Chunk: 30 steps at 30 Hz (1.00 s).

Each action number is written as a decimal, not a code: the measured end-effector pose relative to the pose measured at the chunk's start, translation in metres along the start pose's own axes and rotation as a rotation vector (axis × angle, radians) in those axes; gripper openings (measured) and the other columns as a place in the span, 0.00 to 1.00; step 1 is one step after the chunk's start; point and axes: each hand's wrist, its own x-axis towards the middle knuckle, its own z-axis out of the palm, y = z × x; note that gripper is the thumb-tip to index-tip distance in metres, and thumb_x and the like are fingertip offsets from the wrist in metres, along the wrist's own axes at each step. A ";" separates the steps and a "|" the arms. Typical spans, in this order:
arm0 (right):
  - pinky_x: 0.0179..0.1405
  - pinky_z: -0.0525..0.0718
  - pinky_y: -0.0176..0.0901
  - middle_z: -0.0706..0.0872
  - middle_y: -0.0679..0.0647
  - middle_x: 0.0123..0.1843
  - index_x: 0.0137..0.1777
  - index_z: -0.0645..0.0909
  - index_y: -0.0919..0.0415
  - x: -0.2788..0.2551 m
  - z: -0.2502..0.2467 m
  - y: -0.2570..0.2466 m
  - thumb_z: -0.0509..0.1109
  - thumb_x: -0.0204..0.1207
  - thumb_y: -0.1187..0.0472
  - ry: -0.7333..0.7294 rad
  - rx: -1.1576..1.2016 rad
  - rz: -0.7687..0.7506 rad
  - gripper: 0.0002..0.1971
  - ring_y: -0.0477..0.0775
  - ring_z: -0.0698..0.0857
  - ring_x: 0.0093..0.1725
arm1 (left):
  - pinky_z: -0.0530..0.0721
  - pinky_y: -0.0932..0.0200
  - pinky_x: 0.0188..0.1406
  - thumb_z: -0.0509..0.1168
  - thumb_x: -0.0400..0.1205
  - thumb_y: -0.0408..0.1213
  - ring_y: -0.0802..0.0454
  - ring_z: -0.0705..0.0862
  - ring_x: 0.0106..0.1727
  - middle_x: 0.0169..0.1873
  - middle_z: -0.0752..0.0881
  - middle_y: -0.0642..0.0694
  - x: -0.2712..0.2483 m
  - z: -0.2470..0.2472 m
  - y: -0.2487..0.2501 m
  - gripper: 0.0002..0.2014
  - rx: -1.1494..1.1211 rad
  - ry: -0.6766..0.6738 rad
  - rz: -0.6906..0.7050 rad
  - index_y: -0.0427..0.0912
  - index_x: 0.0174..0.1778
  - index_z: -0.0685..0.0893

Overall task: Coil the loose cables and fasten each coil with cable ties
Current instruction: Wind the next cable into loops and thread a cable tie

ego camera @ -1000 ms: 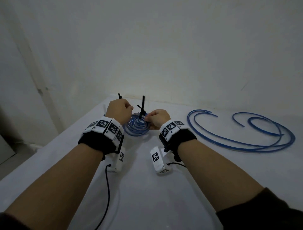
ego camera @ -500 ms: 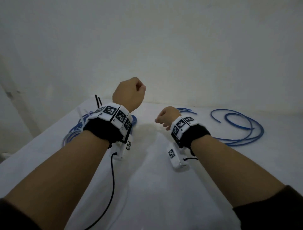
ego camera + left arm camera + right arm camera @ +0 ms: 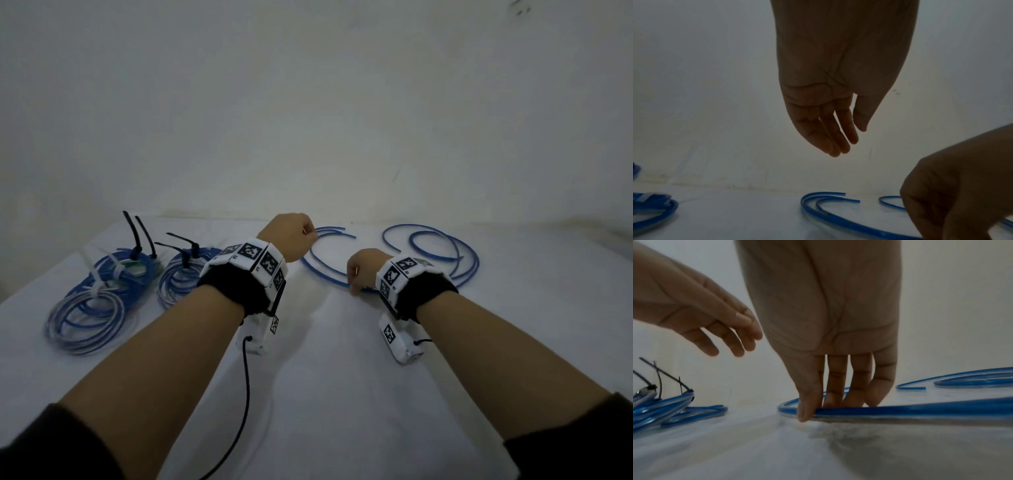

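The right hand [image 3: 830, 331] reached down to the loose cable [image 3: 329, 274] on the white table [image 3: 342, 394], its thumb in front of the blue strand and its fingers [image 3: 835, 386] behind it, pinching the strand where it lay against the cloth. In the head view that hand sat at about 2 o'clock from the middle of the table, on the near arc of the cable. The left hand [image 3: 838, 81] hung above the table with nothing in it, its fingers straight and close together, the thumb a little apart. In the head view it hovered at about 12 o'clock, just above the two cut ends of the cable's left loop.

The cable sprawled in open loops from 12 o'clock to 2 o'clock near the wall [image 3: 308, 120]. Three tied coils [image 3: 113, 291] lay grouped at about 10 o'clock, black ties [image 3: 137, 236] standing up from two of them and a pale tie [image 3: 97, 284] round the nearest.

Half a second earlier both hands were in the air as loose fists and the right one touched no cable. A second earlier both worked a black tie on a small coil straight ahead; that coil now lay among the tied ones at the left.
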 end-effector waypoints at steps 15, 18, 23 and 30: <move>0.43 0.85 0.48 0.82 0.55 0.39 0.39 0.79 0.62 -0.032 -0.016 0.025 0.64 0.77 0.72 0.254 0.211 -0.180 0.07 0.62 0.89 0.40 | 0.73 0.59 0.62 0.65 0.81 0.34 0.47 0.79 0.63 0.62 0.82 0.44 0.005 0.034 0.014 0.16 0.086 -0.151 0.131 0.44 0.65 0.80; 0.38 0.82 0.43 0.82 0.54 0.39 0.43 0.79 0.62 -0.038 -0.017 0.030 0.61 0.76 0.73 0.313 0.306 -0.179 0.08 0.59 0.88 0.37 | 0.72 0.59 0.58 0.66 0.79 0.35 0.46 0.78 0.61 0.57 0.82 0.43 0.008 0.039 0.020 0.13 0.158 -0.113 0.170 0.44 0.60 0.83; 0.39 0.79 0.39 0.82 0.49 0.39 0.50 0.81 0.60 -0.047 -0.015 0.038 0.68 0.77 0.64 0.336 0.286 -0.190 0.04 0.52 0.84 0.38 | 0.77 0.54 0.54 0.63 0.81 0.37 0.47 0.79 0.58 0.54 0.82 0.45 0.009 0.041 0.032 0.08 0.224 -0.025 0.203 0.46 0.54 0.85; 0.39 0.74 0.38 0.82 0.53 0.40 0.45 0.80 0.62 -0.046 -0.017 0.047 0.71 0.74 0.66 0.496 0.348 -0.159 0.02 0.52 0.79 0.40 | 0.77 0.51 0.55 0.61 0.83 0.41 0.45 0.79 0.56 0.54 0.80 0.44 0.008 0.036 0.037 0.10 0.189 -0.027 0.263 0.44 0.56 0.81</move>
